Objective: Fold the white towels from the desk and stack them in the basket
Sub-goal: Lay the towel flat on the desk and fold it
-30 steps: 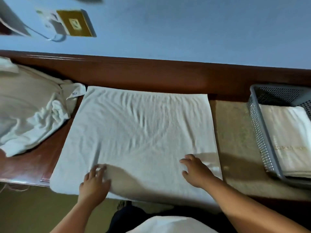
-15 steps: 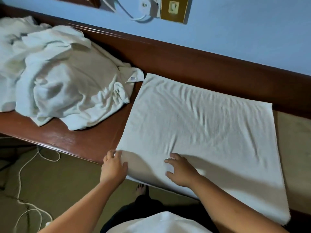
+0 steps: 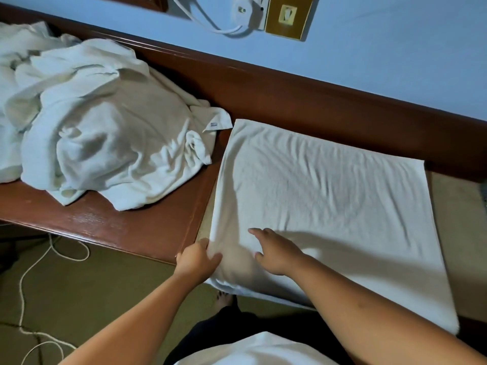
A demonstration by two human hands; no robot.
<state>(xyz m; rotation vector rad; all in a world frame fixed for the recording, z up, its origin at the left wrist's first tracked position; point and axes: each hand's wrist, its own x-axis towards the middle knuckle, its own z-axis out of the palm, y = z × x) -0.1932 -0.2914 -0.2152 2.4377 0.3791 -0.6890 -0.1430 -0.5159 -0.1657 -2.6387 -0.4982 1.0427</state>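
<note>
A flat, rectangular white terry towel (image 3: pixel 329 206) is lying spread on the reddish-brown wooden desk (image 3: pixel 126 219), its near edge hanging slightly over the desk's front edge and its far edge running close to the raised wooden back rail. The towel's surface is showing shallow wrinkles across the middle. The left hand (image 3: pixel 196 262) is sitting at the towel's near-left corner, fingers curled and thumb on top, pinching the cloth edge between them; the corner fabric is bunching under the grip. The right hand (image 3: pixel 276 252) is resting palm-down on top of the towel just beside the left hand, fingers extended and loosely spread, pressing on the cloth without grasping it. To the left, a crumpled heap of unfolded white towels (image 3: pixel 105 135) is occupying the desk, one corner with a small label lying just beside the flat towel's far-left corner; the two do not appear to be touching. On the pale blue wall (image 3: pixel 395 48) above, a brass-coloured switch plate (image 3: pixel 288 15) is sitting next to a white plug with a white cable looping from it. A white cord (image 3: pixel 26 272) is trailing over the olive floor below the desk. The basket is lying outside this view.
</note>
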